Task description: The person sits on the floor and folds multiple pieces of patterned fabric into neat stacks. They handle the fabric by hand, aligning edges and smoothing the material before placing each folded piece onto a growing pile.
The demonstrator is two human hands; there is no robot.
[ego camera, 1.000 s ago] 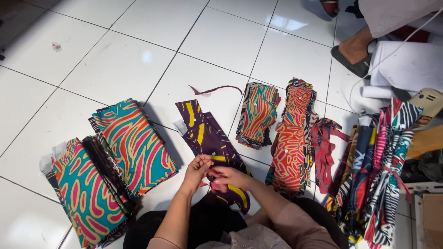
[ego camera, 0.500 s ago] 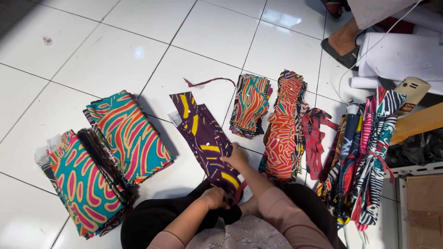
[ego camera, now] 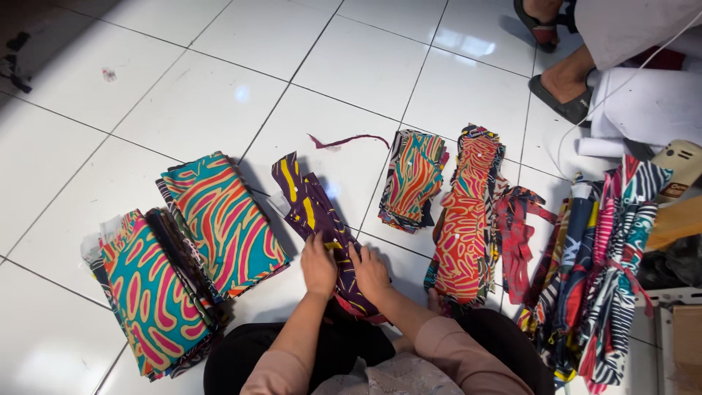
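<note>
White glossy floor tiles [ego camera: 205,102] with dark grout lines fill the view, and we sit on them looking down at our own arms in dusty-pink sleeves.

Directly ahead lies a long purple fabric strip [ego camera: 311,208] with yellow marks, running from the upper left down toward our lap. Its near end sits under both hands. Our left hand [ego camera: 319,265] lies palm down on the strip, fingers loosely together and pointing away from us. Our right hand [ego camera: 369,271] rests just beside it on the same strip, fingers slightly spread and flat. Neither hand is closed around anything; both press on the cloth.

To the left lie two stacks of teal fabric [ego camera: 223,219] with pink and orange swirls, one nearer us [ego camera: 150,300], with darker pieces between them. To the right of the strip sit a small folded pile [ego camera: 411,179] of striped print and a longer red-orange pile [ego camera: 464,219]. Further right are red fabric ties [ego camera: 515,234] and a tied bundle of mixed prints [ego camera: 607,271]. A thin maroon scrap [ego camera: 347,139] lies on the tiles beyond the strip. At the top right, another person's sandalled foot [ego camera: 563,91] stands beside white rolled material [ego camera: 643,102].
</note>
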